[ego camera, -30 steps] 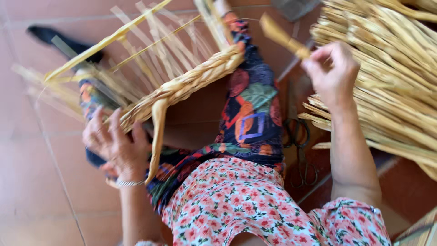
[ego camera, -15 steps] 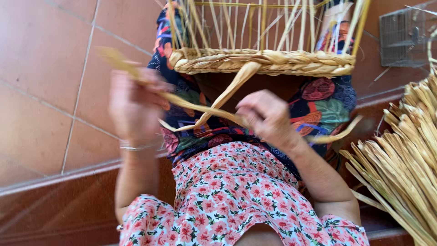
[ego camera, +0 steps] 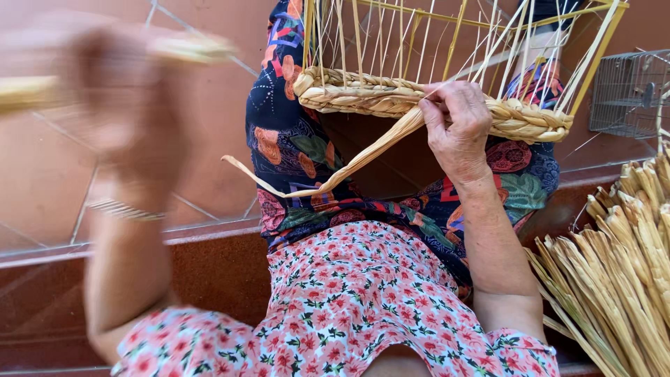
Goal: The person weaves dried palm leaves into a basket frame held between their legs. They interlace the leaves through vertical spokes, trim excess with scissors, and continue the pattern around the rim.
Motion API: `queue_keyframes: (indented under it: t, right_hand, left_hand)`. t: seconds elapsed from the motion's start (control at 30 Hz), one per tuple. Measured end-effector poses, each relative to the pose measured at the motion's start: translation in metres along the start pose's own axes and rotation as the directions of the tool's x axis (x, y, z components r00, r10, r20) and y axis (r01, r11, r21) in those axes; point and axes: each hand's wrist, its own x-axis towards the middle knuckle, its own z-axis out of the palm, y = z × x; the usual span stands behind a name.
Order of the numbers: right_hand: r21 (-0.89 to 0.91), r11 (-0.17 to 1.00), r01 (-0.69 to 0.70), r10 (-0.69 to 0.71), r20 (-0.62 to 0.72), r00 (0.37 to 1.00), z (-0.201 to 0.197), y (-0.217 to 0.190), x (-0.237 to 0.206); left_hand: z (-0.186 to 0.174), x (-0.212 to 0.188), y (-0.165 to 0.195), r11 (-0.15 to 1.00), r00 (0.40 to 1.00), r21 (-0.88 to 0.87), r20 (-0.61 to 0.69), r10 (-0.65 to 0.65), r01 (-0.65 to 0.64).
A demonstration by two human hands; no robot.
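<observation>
— Right hand [ego camera: 457, 129]?
— Pressed against the braided rim [ego camera: 419, 98] of the half-woven basket [ego camera: 433, 63], fingers [ego camera: 434, 120] closed on a flat straw strip [ego camera: 328, 178] trailing down and away from them across the patterned lap [ego camera: 293, 146].
— Left hand [ego camera: 122, 105]?
— Raised well apart from the basket, badly blurred; seemingly wrapped round a pale straw piece [ego camera: 188, 49], though grip impossible to tell for sure. Bracelet [ego camera: 125, 208] at the wrist.
— Beyond the right fingers?
— Bundle of straw [ego camera: 621, 279] lower down, wire cage [ego camera: 628, 91] off to the side.
</observation>
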Motion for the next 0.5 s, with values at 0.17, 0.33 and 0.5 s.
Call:
queue_keyframes:
  t: [0.17, 0.33, 0.5]
  right_hand:
    - [-0.033, 0.997, 0.063, -0.064, -0.024, 0.998, -0.004, -0.003, -0.004]
    - [-0.061, 0.989, 0.132, -0.135, -0.039, 0.990, -0.010, -0.012, -0.009]
    - [-0.031, 0.989, 0.143, -0.145, -0.067, 0.987, -0.009, -0.009, -0.014]
  left_hand:
    - [0.133, -0.045, 0.080, 0.771, 0.984, -0.633, 0.083, 0.158, -0.070]
    - [0.194, -0.060, 0.131, 0.729, 0.986, -0.682, 0.151, 0.077, 0.047]
    - [0.190, -0.037, 0.146, 0.789, 0.986, -0.611, 0.157, 0.051, 0.057]
